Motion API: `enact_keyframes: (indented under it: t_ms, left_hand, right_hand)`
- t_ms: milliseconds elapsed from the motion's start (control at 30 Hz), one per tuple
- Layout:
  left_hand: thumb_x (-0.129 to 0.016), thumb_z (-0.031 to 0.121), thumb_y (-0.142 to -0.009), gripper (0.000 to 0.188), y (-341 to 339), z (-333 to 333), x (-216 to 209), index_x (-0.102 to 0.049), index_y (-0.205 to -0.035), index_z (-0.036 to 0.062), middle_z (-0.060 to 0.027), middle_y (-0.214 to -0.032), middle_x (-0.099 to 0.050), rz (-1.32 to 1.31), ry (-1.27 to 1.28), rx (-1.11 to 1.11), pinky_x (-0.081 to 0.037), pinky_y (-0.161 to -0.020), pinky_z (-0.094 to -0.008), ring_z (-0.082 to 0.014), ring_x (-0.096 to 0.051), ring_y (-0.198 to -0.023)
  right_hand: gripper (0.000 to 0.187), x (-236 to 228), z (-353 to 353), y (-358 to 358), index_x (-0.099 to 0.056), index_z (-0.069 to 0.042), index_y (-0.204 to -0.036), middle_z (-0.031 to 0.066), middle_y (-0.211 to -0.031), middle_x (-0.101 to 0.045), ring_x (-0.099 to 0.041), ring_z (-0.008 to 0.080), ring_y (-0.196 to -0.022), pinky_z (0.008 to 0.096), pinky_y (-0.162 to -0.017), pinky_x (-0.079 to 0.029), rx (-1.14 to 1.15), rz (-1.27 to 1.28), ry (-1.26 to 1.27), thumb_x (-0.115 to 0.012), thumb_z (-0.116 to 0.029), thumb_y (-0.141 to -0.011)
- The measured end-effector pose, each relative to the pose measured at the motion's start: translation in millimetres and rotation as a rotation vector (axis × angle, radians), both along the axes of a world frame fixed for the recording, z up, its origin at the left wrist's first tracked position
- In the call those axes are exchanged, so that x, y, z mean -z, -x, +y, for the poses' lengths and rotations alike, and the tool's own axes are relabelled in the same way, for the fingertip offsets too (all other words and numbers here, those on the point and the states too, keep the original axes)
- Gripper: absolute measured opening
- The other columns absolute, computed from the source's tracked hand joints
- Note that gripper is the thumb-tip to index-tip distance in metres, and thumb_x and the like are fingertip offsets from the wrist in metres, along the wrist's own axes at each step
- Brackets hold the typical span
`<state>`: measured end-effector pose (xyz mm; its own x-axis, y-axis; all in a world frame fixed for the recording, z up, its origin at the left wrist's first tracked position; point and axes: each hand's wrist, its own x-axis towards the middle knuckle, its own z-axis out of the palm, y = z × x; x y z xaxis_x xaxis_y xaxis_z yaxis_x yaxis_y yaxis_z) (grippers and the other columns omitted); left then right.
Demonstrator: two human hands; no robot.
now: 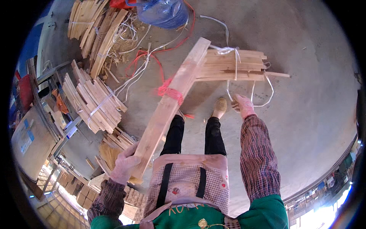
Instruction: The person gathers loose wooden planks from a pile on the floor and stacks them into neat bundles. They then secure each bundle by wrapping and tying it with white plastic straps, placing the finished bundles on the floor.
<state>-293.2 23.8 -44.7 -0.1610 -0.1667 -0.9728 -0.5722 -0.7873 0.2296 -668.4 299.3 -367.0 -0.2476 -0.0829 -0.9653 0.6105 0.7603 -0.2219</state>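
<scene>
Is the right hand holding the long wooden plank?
No, the left hand grips the long plank; the right hand hangs free above the tied bundle.

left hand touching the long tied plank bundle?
Touching. Head view: the left hand wraps its fingers around the lower end of the long plank bundle.

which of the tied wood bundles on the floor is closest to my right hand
The bundle straight ahead of you, tied with white strap; your right hand hangs just below it. The other bundles lie far off to your left.
</scene>
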Motion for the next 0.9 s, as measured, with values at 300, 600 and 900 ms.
enact_keyframes:
  t_ms: [300, 600, 900]
  left_hand:
    - [-0.080, 0.030, -0.079, 0.091, 10.0, 13.5, 15.8, -0.041, -0.151, -0.0076, -0.0124, -0.135, -0.063, 0.056, -0.144, -0.045, -0.051, -0.100, -0.0320, -0.0205, -0.064, -0.118]
    - [-0.087, 0.034, -0.063, 0.084, 46.2, 57.5, 14.5, -0.060, -0.138, 0.0081, -0.0148, -0.117, -0.064, -0.093, 0.905, 1.389, -0.052, -0.090, -0.0477, -0.0368, -0.063, -0.102]
    - [-0.088, 0.043, -0.064, 0.104, 58.5, 67.9, 20.6, -0.043, -0.150, 0.0049, -0.0205, -0.128, -0.064, -0.189, 0.703, 1.277, -0.050, -0.100, -0.0463, -0.0405, -0.063, -0.115]
  right_hand:
    - [0.055, -60.7, -37.8, -77.6, -0.056, -0.014, -0.138, 0.0120, -0.111, -0.068, -0.067, 0.0269, -0.096, 0.0469, -0.082, -0.057, 0.526, -0.451, 0.423, -0.066, -0.048, -0.096]
    - [0.051, -84.0, -93.6, -163.6, -0.054, -0.010, -0.136, 0.0097, -0.121, -0.065, -0.065, 0.0255, -0.107, 0.0490, -0.093, -0.054, 1.051, -0.377, 0.432, -0.073, -0.031, -0.093]
    - [0.057, -87.4, -23.6, -156.7, -0.057, -0.004, -0.136, 0.0134, -0.132, -0.064, -0.060, 0.0377, -0.123, 0.0576, -0.109, -0.047, 1.486, -0.233, 0.761, -0.076, -0.016, -0.083]
